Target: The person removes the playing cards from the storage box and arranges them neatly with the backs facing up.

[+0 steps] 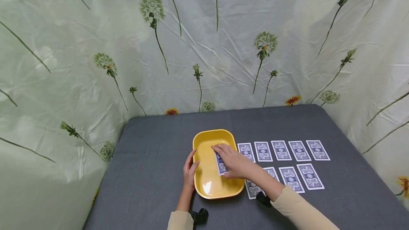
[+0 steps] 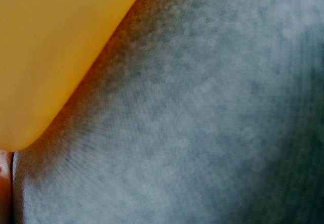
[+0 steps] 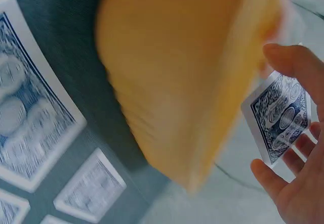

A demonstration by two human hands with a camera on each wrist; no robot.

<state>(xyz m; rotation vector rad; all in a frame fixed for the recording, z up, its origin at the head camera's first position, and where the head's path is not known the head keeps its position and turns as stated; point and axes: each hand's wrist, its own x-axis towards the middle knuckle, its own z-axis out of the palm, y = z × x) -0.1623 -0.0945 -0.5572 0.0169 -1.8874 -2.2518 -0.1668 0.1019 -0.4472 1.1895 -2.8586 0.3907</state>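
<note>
My right hand (image 1: 234, 160) holds a blue-and-white patterned playing card (image 1: 220, 164) by its edges over the yellow tray (image 1: 204, 134). In the right wrist view the card (image 3: 281, 115) sits between thumb and fingers, its patterned back showing. The left hand (image 1: 190, 171) grips the tray's left rim, the thumb at the edge; in the left wrist view only a sliver of that hand (image 2: 5, 183) shows beside the tray wall (image 2: 61, 47). No card is seen lying on the visible part of the tray's floor.
Several face-down playing cards (image 1: 281, 150) lie in two rows right of the tray on a grey cloth-covered table (image 1: 153, 152). My right forearm partly covers the nearer row. A dandelion-printed curtain (image 1: 223, 52) hangs behind and at the sides.
</note>
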